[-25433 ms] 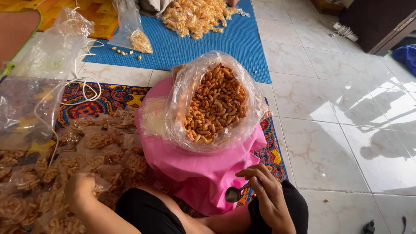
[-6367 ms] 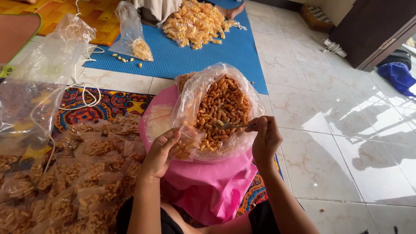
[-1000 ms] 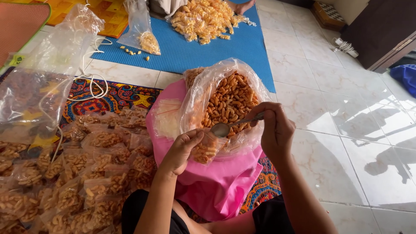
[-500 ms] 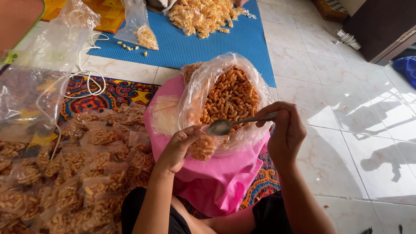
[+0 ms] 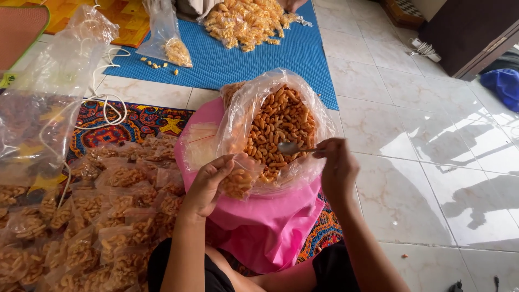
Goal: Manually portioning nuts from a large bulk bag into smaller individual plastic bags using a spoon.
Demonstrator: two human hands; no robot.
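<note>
clear snack pouch (image 5: 238, 181) in left hand (image 5: 208, 184)

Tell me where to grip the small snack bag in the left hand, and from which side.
Grip the small bag by its open top edge, above the snacks, coming from the left as the left hand does. Its lower half is full and bulging, and the right hand's spoon comes in from the right.
</note>
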